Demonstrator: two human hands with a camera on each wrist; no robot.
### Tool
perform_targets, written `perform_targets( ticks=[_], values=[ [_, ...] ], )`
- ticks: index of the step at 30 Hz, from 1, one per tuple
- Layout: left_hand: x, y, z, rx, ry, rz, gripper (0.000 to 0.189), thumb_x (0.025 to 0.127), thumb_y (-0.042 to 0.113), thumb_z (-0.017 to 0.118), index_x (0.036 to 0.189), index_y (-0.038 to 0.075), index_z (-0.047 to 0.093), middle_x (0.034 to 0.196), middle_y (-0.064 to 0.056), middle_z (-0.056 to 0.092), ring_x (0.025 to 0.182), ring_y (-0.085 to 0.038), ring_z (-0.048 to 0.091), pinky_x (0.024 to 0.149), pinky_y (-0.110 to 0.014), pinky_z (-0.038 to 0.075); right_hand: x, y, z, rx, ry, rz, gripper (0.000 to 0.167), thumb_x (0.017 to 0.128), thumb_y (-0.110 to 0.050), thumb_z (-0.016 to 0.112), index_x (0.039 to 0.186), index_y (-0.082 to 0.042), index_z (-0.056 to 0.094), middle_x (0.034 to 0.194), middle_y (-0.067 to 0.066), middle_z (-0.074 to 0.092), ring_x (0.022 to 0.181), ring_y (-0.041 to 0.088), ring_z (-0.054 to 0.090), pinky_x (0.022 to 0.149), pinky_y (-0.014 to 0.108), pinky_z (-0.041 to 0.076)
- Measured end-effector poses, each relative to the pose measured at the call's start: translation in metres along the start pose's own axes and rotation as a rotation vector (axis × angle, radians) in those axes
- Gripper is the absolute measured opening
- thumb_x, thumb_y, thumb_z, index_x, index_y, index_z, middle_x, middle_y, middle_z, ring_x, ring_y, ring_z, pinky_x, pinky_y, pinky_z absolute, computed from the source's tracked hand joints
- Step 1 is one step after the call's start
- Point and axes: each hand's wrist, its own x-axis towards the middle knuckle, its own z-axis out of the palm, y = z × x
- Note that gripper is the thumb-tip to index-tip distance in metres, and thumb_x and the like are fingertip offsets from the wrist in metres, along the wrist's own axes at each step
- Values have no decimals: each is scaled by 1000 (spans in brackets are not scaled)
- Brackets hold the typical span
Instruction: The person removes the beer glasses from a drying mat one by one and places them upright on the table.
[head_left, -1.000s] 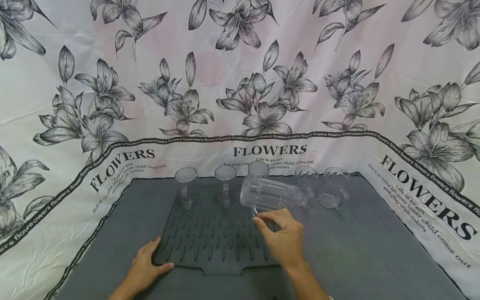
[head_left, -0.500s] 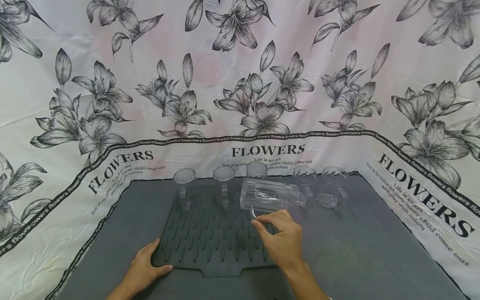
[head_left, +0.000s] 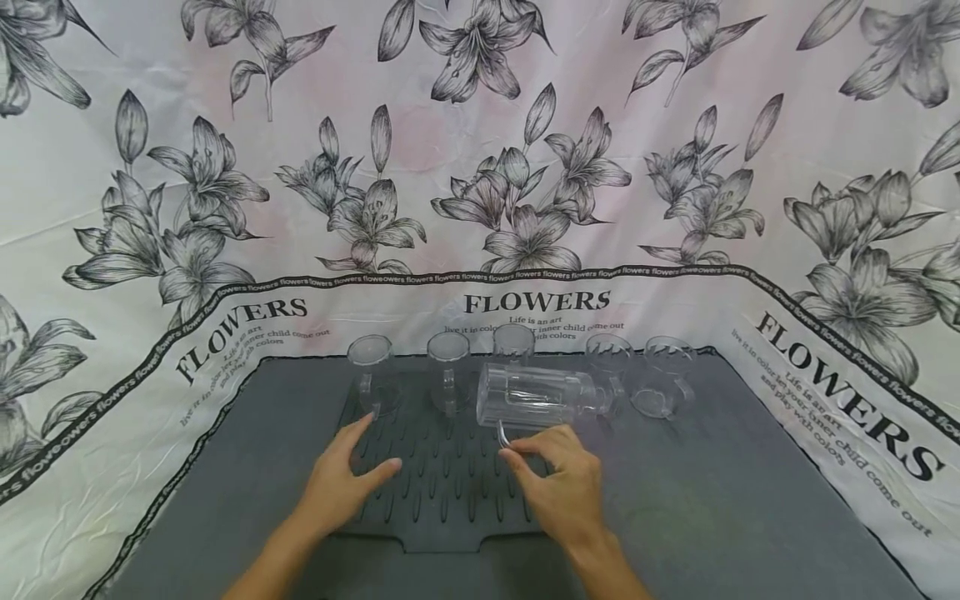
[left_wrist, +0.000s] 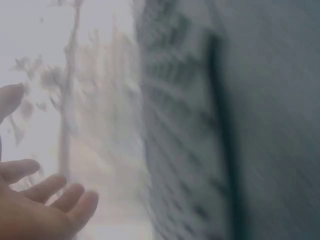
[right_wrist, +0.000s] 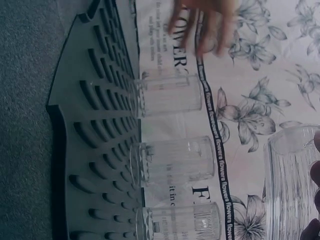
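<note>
My right hand (head_left: 562,483) pinches the handle of a clear glass mug (head_left: 532,396), which lies tilted on its side in the air over the mat's back right. In the right wrist view that ribbed mug (right_wrist: 290,185) is at the right edge, with fingertips beside it. My left hand (head_left: 336,487) is over the left part of the dark ridged drying mat (head_left: 442,537), thumb and fingers spread with nothing between them. The left wrist view is blurred, but the left hand (left_wrist: 45,210) shows loosely extended fingers. Three clear mugs stand along the mat's back, including the leftmost mug (head_left: 370,352).
Two more clear mugs stand on the grey tabletop (head_left: 712,500) at the back right, the farther right one (head_left: 660,404) beyond the held mug. A flower-printed cloth (head_left: 540,283) hangs behind and at both sides of the table.
My left hand has let go of the mat's left front corner and moved up and right over the mat. The held mug has turned nearer to level and come slightly lower.
</note>
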Motion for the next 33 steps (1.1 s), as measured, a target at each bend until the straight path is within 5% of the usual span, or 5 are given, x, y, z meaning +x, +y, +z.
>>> perform_targets(
  ticks=[6,13,20,27,33],
  values=[
    [22,49,25,-265,-80,155,76,91,30,70,152,11,30,150,-16,33,126,-38,44,95,-51,44,-3,-2,0,11,-43,25,15,70,-11,87,79,-12,75,77,-13,68,77,8,60,67,17,48],
    [40,78,33,-420,-150,149,76,90,27,71,153,16,28,147,-10,39,123,-30,50,91,-49,48,-4,-8,2,39,-53,-41,17,68,-6,87,79,-10,74,76,-9,68,73,12,59,64,16,47],
    [47,86,36,-544,-253,151,79,89,23,73,154,16,27,144,-15,39,120,-34,50,90,-46,49,-6,-8,2,59,-86,-46,18,67,-3,87,79,-8,74,76,-8,67,75,11,58,67,18,48],
    [47,85,36,-578,-229,138,68,85,15,77,145,14,45,136,-19,45,103,-31,59,81,-43,53,-8,-3,-2,91,-120,-76,12,76,-14,83,83,-11,74,83,-7,67,79,13,57,69,20,47],
    [47,82,36,-652,-173,92,64,84,9,77,141,12,48,129,-19,46,100,-34,60,77,-44,55,-1,-8,-4,150,83,-78,31,87,-26,75,97,2,70,99,15,61,91,27,54,81,25,43]
  ],
)
